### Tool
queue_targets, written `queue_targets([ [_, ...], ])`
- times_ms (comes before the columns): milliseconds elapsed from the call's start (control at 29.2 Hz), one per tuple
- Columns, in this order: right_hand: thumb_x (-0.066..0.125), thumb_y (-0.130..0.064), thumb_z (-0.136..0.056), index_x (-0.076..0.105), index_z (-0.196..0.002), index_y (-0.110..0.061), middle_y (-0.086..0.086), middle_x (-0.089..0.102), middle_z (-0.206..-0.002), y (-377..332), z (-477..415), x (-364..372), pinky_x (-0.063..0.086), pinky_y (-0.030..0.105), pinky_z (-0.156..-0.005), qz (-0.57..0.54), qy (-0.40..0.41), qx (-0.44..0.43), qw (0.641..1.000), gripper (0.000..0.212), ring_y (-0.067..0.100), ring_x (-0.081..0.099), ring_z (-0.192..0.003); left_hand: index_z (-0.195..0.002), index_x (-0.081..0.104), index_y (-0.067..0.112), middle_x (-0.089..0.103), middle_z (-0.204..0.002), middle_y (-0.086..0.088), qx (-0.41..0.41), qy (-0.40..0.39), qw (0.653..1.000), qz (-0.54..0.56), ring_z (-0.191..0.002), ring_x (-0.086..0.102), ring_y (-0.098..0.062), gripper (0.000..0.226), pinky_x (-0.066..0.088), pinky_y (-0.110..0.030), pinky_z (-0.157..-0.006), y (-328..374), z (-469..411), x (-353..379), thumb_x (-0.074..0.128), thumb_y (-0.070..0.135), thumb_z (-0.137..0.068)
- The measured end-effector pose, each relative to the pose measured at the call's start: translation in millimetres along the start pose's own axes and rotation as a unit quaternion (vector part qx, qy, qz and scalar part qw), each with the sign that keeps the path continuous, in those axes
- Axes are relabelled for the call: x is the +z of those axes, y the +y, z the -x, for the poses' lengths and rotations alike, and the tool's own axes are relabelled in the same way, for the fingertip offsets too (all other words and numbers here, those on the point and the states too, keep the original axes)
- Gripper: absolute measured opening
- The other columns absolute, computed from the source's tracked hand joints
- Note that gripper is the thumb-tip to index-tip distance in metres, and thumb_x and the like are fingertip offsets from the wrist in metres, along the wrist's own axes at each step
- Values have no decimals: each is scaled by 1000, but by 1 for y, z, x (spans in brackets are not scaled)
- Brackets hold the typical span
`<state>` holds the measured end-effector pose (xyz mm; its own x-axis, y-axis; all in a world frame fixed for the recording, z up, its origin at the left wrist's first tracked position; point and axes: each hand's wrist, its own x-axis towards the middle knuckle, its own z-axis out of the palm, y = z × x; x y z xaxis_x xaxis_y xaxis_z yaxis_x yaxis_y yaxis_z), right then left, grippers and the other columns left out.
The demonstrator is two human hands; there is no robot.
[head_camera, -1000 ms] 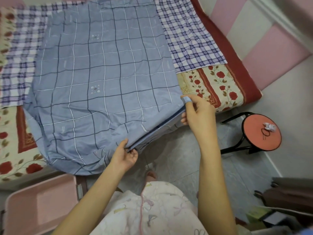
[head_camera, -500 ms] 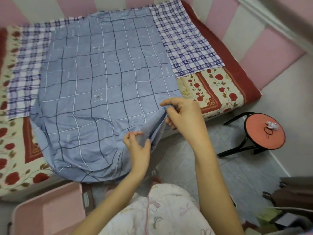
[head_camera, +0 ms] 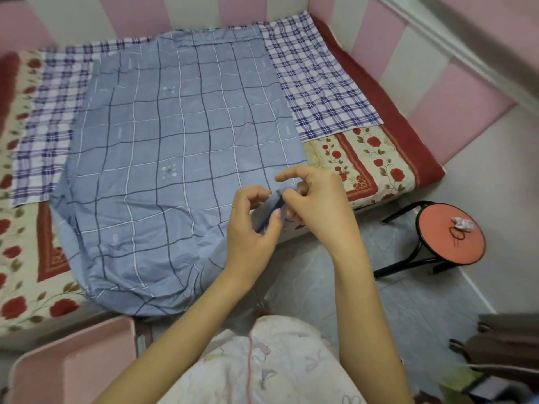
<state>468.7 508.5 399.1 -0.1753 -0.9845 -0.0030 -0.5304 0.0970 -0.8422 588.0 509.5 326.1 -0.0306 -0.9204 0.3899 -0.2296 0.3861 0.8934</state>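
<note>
Pinching the near right corner of the light-blue checked cotton cover [head_camera: 175, 158], the left hand [head_camera: 250, 231] and the right hand [head_camera: 319, 199] meet over the front edge of the rose-patterned bed [head_camera: 376, 158], each closed on the same folded strip of hem. The rest of the cover lies spread across the middle of the bed, sagging off its front — thin, limp, light cloth that will likely slump wherever unsupported, so the doubled hem at a corner looks the surest hold.
</note>
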Motion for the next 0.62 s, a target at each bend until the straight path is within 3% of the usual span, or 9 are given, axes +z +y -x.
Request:
queue_targets([
  [103,55,-4,-82,68,-96,-19,4,61,-50,-1,2,-3,49,26,-51,1,-11,6,1000,24,8,54,-42,-100,51,17,56,-97,7,-22,-1,999,-34,-93,57,-7,23,49,-32,-81,0,3,-2,64,8,-83],
  [240,57,-5,-81,67,-91,-22,6,62,-51,-4,4,0,53,32,-52,11,-13,4,1000,22,10,55,-43,-102,45,27,54,-90,12,-35,-27,997,-64,-83,56,-9,33,49,-35,-73,5,-5,1,65,26,-76],
  [343,55,-4,-81,66,-91,-20,4,61,-49,-6,5,-1,52,29,-50,6,-15,8,1000,22,10,54,-42,-104,47,23,54,-92,5,-10,4,995,-99,-81,54,-12,31,48,-43,-67,5,-12,1,56,12,-76],
  [480,54,-5,-83,66,-92,-18,2,61,-49,-10,7,-1,48,25,-49,-14,-9,10,1000,20,8,53,-41,-102,42,22,43,-105,5,54,34,986,-151,-85,49,-13,40,49,-42,-56,-1,-14,-5,39,0,-69],
  [617,51,-5,-85,67,-90,-18,-1,57,-47,-12,5,-4,43,20,-45,-40,10,21,999,22,9,49,-42,-98,40,13,39,-111,-6,174,35,964,-196,-83,48,-20,29,43,-32,-40,-18,-4,-18,38,-2,-73],
])
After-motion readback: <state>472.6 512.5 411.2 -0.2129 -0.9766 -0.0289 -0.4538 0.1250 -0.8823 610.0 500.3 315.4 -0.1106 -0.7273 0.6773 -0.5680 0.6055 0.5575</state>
